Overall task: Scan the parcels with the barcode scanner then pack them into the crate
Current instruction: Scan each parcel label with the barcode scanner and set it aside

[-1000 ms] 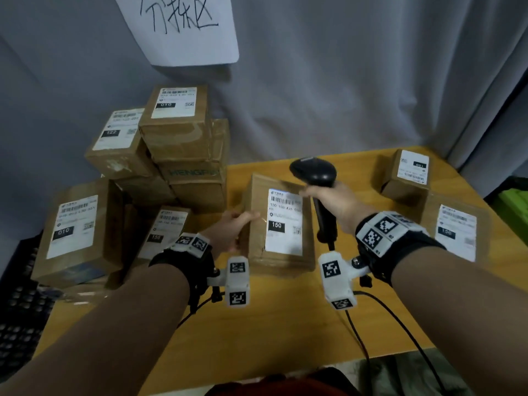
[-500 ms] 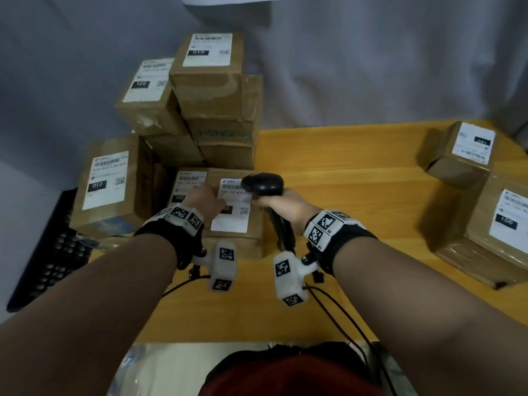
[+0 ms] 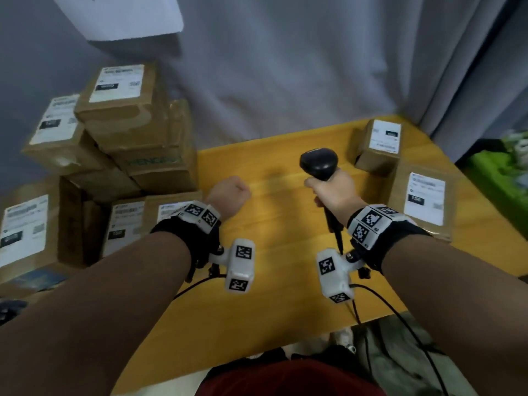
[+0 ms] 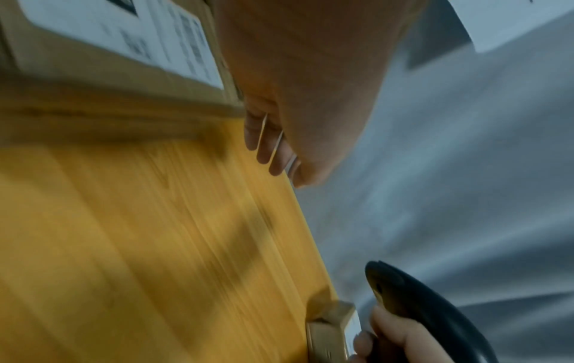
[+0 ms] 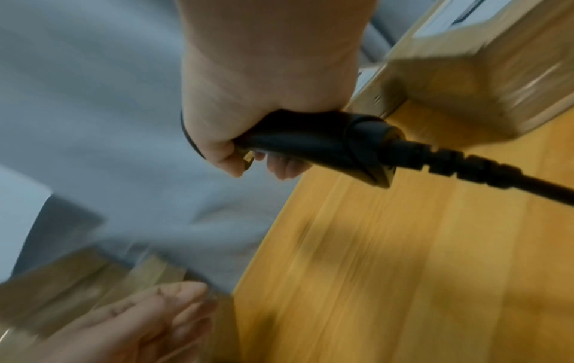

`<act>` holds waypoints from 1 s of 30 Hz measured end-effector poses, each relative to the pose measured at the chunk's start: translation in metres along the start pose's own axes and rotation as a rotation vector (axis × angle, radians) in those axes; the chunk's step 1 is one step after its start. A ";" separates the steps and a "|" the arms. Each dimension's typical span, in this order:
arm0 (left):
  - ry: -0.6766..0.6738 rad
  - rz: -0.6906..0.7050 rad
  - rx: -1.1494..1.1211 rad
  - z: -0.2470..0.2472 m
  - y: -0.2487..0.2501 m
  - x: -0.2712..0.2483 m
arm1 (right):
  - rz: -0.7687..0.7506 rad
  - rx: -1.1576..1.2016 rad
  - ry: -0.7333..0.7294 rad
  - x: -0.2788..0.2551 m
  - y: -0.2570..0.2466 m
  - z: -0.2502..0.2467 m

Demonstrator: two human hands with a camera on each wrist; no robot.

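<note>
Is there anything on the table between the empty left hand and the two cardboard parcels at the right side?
Yes. The right hand holding the black barcode scanner stands between the left hand and the two brown cardboard parcels. Otherwise only bare yellow wooden table lies there.

right hand [image 3: 334, 195] gripping barcode scanner [image 3: 319, 164], parcels [image 3: 125, 132] stacked left

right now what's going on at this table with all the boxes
A person is scanning parcels. The right hand grips a black barcode scanner upright over the wooden table. The left hand hovers empty beside the stacked parcels on the left. Two labelled parcels wait on the right.
</note>
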State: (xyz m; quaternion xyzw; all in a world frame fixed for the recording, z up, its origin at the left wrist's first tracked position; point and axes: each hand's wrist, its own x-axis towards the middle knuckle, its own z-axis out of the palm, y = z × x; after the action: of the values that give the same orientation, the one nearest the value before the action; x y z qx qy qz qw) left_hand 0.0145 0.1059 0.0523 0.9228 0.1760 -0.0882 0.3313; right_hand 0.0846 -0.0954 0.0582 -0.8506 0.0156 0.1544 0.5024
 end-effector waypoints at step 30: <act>-0.258 -0.486 -0.490 0.147 0.085 0.006 | 0.090 -0.058 -0.305 0.047 0.111 -0.095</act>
State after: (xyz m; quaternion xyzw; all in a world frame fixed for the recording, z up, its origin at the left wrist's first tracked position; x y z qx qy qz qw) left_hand 0.0454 -0.0480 -0.0124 0.7287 0.3628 -0.2351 0.5311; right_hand 0.1325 -0.2256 -0.0068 -0.8300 -0.0273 0.3043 0.4666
